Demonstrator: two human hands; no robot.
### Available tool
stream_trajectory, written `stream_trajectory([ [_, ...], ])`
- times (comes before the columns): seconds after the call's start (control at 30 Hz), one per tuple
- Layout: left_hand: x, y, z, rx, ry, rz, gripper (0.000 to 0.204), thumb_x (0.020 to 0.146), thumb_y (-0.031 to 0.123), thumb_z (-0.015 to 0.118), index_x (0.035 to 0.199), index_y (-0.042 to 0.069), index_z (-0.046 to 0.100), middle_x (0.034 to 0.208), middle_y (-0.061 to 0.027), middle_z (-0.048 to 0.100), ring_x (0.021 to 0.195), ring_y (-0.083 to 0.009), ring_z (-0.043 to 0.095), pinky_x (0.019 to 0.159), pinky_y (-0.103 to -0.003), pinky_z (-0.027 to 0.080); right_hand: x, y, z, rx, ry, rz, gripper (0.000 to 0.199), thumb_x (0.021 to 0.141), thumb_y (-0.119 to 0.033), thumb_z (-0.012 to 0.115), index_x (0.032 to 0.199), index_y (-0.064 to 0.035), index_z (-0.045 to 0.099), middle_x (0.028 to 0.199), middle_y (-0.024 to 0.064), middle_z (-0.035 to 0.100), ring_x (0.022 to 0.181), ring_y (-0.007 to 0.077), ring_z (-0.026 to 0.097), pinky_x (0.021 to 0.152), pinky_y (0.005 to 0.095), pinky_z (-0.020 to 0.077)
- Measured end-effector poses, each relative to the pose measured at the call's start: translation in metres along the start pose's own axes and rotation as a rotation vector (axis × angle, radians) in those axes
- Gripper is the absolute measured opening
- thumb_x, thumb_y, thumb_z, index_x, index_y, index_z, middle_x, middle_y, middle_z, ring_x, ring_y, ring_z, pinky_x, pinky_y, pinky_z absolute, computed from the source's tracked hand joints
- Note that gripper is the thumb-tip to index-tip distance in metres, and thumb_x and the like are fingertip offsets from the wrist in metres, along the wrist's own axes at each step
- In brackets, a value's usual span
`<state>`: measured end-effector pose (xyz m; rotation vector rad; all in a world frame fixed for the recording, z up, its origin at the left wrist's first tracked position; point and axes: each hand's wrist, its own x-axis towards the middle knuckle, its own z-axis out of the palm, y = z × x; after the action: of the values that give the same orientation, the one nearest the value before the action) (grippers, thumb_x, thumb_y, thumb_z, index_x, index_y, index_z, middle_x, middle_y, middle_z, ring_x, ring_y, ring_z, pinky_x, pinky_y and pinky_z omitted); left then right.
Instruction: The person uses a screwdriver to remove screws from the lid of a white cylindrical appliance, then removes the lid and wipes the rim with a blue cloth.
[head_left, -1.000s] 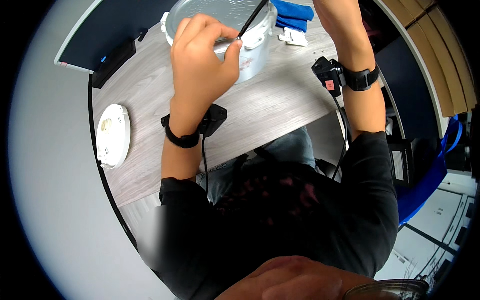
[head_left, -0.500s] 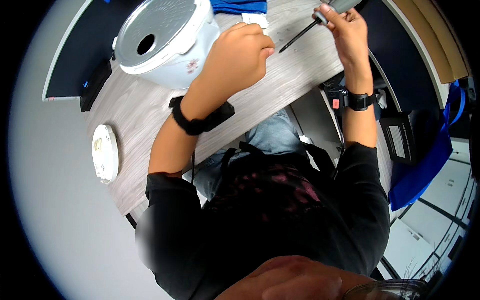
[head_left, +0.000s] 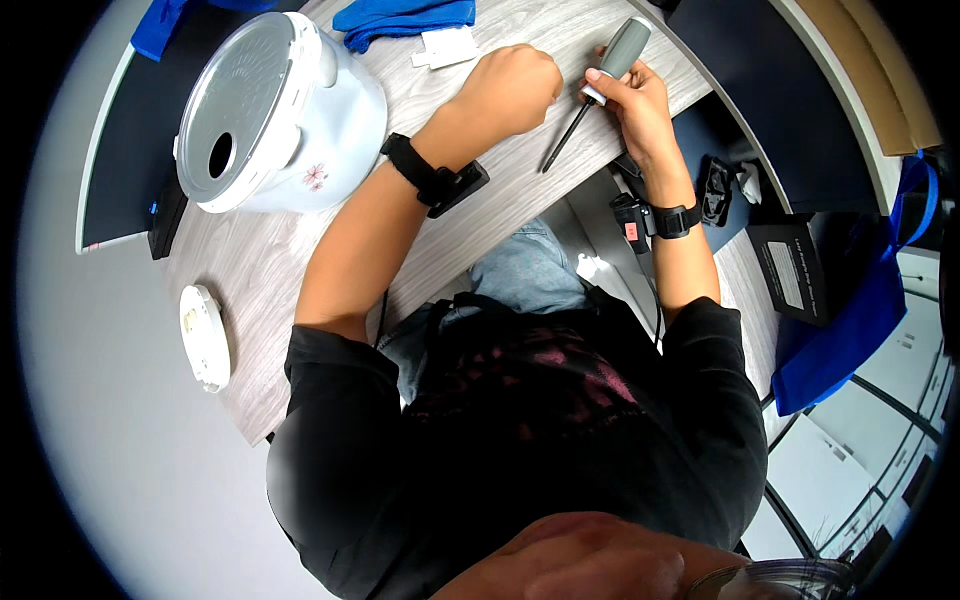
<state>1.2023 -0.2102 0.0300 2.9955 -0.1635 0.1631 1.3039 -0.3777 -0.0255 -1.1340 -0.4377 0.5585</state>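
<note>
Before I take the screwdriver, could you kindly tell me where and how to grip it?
I'd take the screwdriver by the far end of its thick handle, from the far side: that end is bare, while the right hand holds nearer the collar and the thin shaft slants toward the near left.

On my side of the white pot (head_left: 285,112) I could pass over open bench (head_left: 268,265); to its right, my left grip (head_left: 514,90) blocks.
</note>
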Motion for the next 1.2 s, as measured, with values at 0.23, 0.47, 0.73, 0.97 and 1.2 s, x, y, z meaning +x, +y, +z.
stream_trajectory([
  [0.23, 0.027, -0.012, 0.016, 0.145, 0.05, 0.117, 0.006, 0.083, 0.011, 0.074, 0.082, 0.005, 0.077, 0.091, -0.0095, 0.07, 0.098, -0.0307, 0.066, 0.088, -0.043, 0.055, 0.02, 0.008, -0.014, 0.039, -0.022, -0.03, 0.037, 0.088, -0.003, 0.077, 0.119, 0.0056, 0.059, 0.088, 0.0059, 0.071, 0.076, 0.0117, 0.068, 0.069, 0.0257, 0.0529],
  [0.47, 0.032, -0.009, 0.023, 0.21, 0.12, 0.22, 0.008, 0.08, 0.006, 0.069, 0.074, 0.004, 0.073, 0.087, -0.0092, 0.068, 0.094, -0.0296, 0.066, 0.085, -0.043, 0.054, 0.025, 0.016, -0.023, 0.044, -0.036, -0.052, 0.04, 0.088, -0.002, 0.077, 0.122, 0.0068, 0.058, 0.09, 0.0057, 0.072, 0.08, 0.0111, 0.067, 0.073, 0.0252, 0.0534],
  [0.73, 0.025, -0.003, 0.018, 0.267, 0.11, 0.21, 0.011, 0.082, 0.005, 0.069, 0.089, 0.007, 0.077, 0.092, -0.0081, 0.068, 0.095, -0.0283, 0.065, 0.086, -0.041, 0.053, 0.023, 0.015, -0.026, -0.001, -0.07, -0.052, 0.04, 0.088, -0.003, 0.077, 0.123, 0.0061, 0.058, 0.09, 0.0064, 0.072, 0.081, 0.0115, 0.068, 0.074, 0.025, 0.0534],
  [0.97, -0.033, 0.012, -0.027, -0.011, 0.238, 0.126, 0.026, 0.084, 0.015, 0.076, 0.11, 0.01, 0.074, 0.101, -0.0073, 0.067, 0.101, -0.0277, 0.065, 0.089, -0.041, 0.051, 0.005, 0.007, -0.008, -0.027, -0.081, -0.009, 0.034, 0.092, -0.01, 0.076, 0.119, 0.0036, 0.061, 0.091, 0.0073, 0.073, 0.083, 0.0132, 0.07, 0.074, 0.0266, 0.0535],
  [1.2, -0.161, 0.036, -0.107, -0.017, 0.443, -0.002, 0.027, 0.08, 0.01, 0.08, 0.106, 0.009, 0.074, 0.101, -0.0053, 0.065, 0.095, -0.0267, 0.062, 0.084, -0.038, 0.051, -0.034, -0.04, 0.1, -0.22, -0.303, -0.025, 0.038, 0.098, -0.022, 0.07, 0.126, 0.0032, 0.061, 0.095, 0.0094, 0.074, 0.091, 0.0148, 0.07, 0.088, 0.0307, 0.052],
])
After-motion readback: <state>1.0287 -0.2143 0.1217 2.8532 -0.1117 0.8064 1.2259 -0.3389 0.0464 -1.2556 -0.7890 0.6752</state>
